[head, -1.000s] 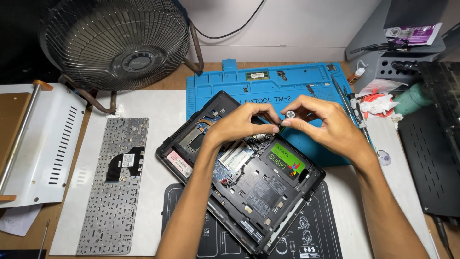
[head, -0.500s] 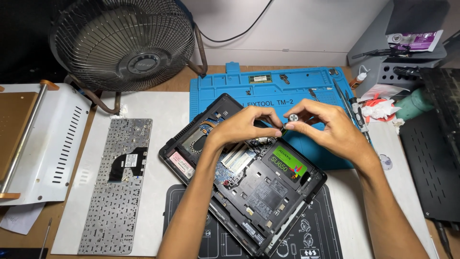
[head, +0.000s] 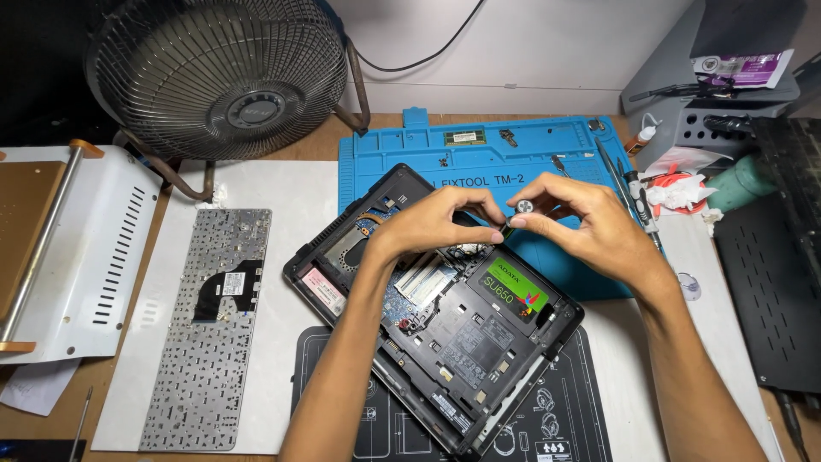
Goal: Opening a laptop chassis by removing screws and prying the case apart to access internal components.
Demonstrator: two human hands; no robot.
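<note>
Both hands meet above the far edge of the opened laptop [head: 432, 316]. Your left hand [head: 436, 224] pinches something small and thin at its fingertips; what it is, you cannot tell from here. Your right hand [head: 590, 227] grips a small round silver part [head: 524, 206] just beside those fingertips. Well off to the left lies the detached keyboard [head: 205, 325], face down. Under your wrists the base is bare, boards and a green-labelled drive [head: 511, 287] exposed. Judged: teardown well along, small part not yet set down. Beyond your hands, the blue mat [head: 402, 162] holds loose parts.
</note>
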